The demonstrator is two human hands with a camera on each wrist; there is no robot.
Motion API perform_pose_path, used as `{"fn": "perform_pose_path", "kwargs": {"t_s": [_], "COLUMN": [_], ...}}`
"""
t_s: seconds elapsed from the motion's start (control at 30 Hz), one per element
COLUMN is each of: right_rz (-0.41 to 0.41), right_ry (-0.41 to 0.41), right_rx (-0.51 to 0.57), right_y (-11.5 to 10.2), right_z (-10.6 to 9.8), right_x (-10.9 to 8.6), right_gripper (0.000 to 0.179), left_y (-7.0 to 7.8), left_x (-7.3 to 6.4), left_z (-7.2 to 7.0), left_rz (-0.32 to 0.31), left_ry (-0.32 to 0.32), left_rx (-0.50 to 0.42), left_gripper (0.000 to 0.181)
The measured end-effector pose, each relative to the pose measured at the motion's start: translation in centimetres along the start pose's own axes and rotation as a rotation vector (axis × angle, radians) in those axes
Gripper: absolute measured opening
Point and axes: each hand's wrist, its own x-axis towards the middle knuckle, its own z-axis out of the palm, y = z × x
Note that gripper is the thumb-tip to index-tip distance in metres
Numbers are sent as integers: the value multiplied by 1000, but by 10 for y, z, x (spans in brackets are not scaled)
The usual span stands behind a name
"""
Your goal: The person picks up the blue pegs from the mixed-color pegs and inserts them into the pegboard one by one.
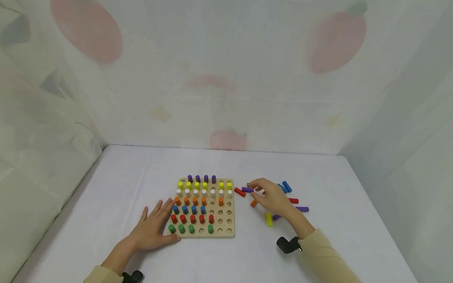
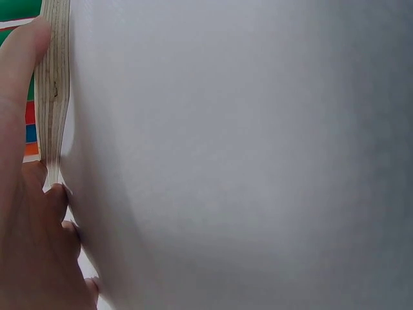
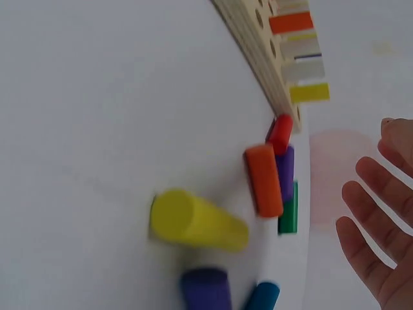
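Note:
A wooden pegboard (image 1: 223, 236) bears rows of coloured pegs, with several holes bare. My left hand (image 1: 152, 230) lies with straight, spread fingers along the board's left side; its thumb touches the front left corner, and in the left wrist view the thumb (image 2: 40, 39) rests against the layered edge. To the right of the board, my right hand (image 1: 271, 197) hovers over loose pegs, thumb and forefinger apart around a purple peg (image 1: 247, 189). The right wrist view shows these fingers (image 3: 374, 223) spread, holding nothing, while the purple peg (image 3: 286, 173) lies between red, orange and green pegs.
Near the right hand lie a red peg (image 1: 240, 192), an orange peg (image 1: 253, 203), a yellow peg (image 1: 269, 219) and, beyond the wrist, a purple peg (image 1: 302, 209). Blue pegs (image 1: 287, 186) lie farther back. A white cloth covers the table (image 1: 222, 270); a printed curtain stands behind.

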Motion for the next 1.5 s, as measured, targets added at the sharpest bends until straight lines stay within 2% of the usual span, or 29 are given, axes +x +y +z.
{"fn": "perform_pose_path", "kwargs": {"t_s": [0.3,0.53,0.77,0.97,1.5], "right_rz": [14,54,86,146,232], "right_ry": [33,59,71,40,-70], "right_rx": [-54,-120,-142,-154,-192], "right_y": [23,37,44,49,52], "right_z": [-14,-16,-18,-17,-16], "right_x": [-14,-23,-30,-33,-35], "right_gripper": [31,32,32,30,26], "left_y": [-2,-3,-2,-2,0], "left_x": [0,0,0,-1,0], "left_z": [2,3,3,2,1], "left_rz": [-4,-7,-3,-5,-13], "left_ry": [-3,-5,-1,-6,-16], "left_rx": [8,8,-3,3,0], "left_gripper": [108,108,108,108,108]}}
